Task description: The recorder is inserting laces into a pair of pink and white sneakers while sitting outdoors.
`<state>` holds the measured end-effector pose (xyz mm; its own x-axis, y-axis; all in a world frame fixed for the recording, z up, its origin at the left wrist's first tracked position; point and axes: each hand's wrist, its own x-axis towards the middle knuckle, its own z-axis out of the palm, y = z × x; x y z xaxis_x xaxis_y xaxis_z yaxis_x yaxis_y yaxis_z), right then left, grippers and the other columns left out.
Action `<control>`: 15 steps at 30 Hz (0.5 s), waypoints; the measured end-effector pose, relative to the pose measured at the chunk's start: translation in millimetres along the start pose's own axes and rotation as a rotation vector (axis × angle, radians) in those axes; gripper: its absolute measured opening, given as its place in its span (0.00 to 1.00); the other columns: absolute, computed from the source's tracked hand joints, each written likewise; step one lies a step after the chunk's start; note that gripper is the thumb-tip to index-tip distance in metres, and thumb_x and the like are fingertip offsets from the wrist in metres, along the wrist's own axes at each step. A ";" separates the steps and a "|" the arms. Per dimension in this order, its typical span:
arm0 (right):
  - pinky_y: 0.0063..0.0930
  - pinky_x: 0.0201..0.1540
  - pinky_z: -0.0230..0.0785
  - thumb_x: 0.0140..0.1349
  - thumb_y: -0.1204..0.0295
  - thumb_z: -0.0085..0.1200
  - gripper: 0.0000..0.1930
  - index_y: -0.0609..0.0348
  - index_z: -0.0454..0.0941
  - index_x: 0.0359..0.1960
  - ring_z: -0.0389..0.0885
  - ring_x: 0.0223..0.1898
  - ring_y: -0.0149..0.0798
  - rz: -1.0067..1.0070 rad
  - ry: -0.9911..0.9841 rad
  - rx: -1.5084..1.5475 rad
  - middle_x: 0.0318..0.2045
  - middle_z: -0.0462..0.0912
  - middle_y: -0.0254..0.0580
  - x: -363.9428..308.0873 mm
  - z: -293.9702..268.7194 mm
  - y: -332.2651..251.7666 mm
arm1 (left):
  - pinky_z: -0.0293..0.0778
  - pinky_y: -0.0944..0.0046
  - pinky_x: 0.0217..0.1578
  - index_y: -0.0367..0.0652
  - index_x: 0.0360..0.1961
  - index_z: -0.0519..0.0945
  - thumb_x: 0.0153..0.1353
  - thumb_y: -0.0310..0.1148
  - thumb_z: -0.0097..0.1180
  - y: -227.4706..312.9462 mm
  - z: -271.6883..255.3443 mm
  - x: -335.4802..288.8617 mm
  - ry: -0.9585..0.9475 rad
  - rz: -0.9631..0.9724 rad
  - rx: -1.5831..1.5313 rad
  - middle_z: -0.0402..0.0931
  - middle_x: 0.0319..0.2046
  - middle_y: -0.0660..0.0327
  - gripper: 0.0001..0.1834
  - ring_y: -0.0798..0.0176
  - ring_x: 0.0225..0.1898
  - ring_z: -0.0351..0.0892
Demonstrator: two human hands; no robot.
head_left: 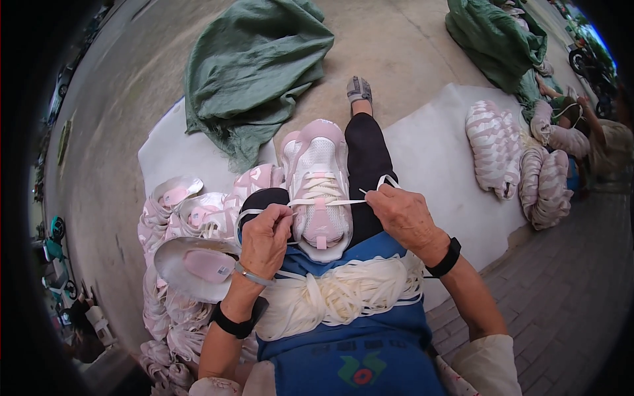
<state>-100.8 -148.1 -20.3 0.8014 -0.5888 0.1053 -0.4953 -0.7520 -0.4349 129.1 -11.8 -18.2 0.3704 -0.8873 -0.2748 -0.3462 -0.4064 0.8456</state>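
Observation:
A pink and white sneaker (pixel 321 158) rests across my lap, its toe pointing away from me. A cream shoelace (pixel 337 202) runs crosswise over its tongue, the lower eyelets threaded. My left hand (pixel 265 239) pinches one side of the lace left of the shoe. To the right, my right hand (pixel 404 214) pinches the other side, with a lace tip sticking out and a loop standing up behind the fingers. On my blue apron (pixel 356 336) lies a thick bundle of cream laces (pixel 343 294), just below the shoe's heel.
Pink and white shoe uppers (pixel 191 317) and pale shoes with pink insoles (pixel 198 269) are heaped at my left. Green sacks (pixel 261 66) lie ahead on a white sheet (pixel 429 145). Rows of uppers (pixel 492 148) sit at right, where another person (pixel 604 142) handles a lace.

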 end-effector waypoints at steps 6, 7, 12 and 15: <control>0.40 0.34 0.74 0.64 0.76 0.47 0.07 0.61 0.73 0.43 0.80 0.32 0.51 0.268 0.106 0.347 0.33 0.79 0.48 -6.3 -5.0 -9.7 | 0.71 0.73 0.27 0.37 0.38 0.78 0.64 0.24 0.53 4.0 0.9 4.3 0.057 0.221 0.159 0.75 0.25 0.66 0.04 0.73 0.24 0.74; 0.40 0.35 0.74 0.64 0.77 0.47 0.09 0.63 0.73 0.45 0.80 0.33 0.52 0.358 0.092 0.485 0.34 0.80 0.51 -5.7 -8.8 -12.0 | 0.71 0.73 0.27 0.37 0.39 0.78 0.64 0.24 0.53 1.9 -0.1 4.2 0.051 0.175 0.084 0.75 0.25 0.65 0.05 0.73 0.24 0.74; 0.38 0.36 0.72 0.62 0.79 0.47 0.08 0.65 0.74 0.42 0.80 0.31 0.51 0.256 -0.013 0.605 0.28 0.78 0.51 -11.5 -0.5 -17.3 | 0.71 0.71 0.29 0.35 0.39 0.78 0.64 0.26 0.54 15.0 1.8 5.7 0.037 0.055 -0.047 0.73 0.26 0.65 0.06 0.72 0.25 0.74; 0.30 0.31 0.70 0.63 0.77 0.50 0.05 0.65 0.76 0.37 0.78 0.26 0.40 0.139 0.077 0.569 0.26 0.78 0.46 -8.1 1.2 -20.6 | 0.71 0.70 0.30 0.34 0.39 0.78 0.63 0.28 0.56 26.6 3.5 9.3 0.125 0.089 0.079 0.72 0.27 0.64 0.08 0.71 0.28 0.74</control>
<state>-96.7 -127.5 -13.3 0.7046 -0.7063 0.0686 -0.3192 -0.4018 -0.8583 120.4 -31.6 0.1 0.4376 -0.8887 -0.1370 -0.4474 -0.3473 0.8242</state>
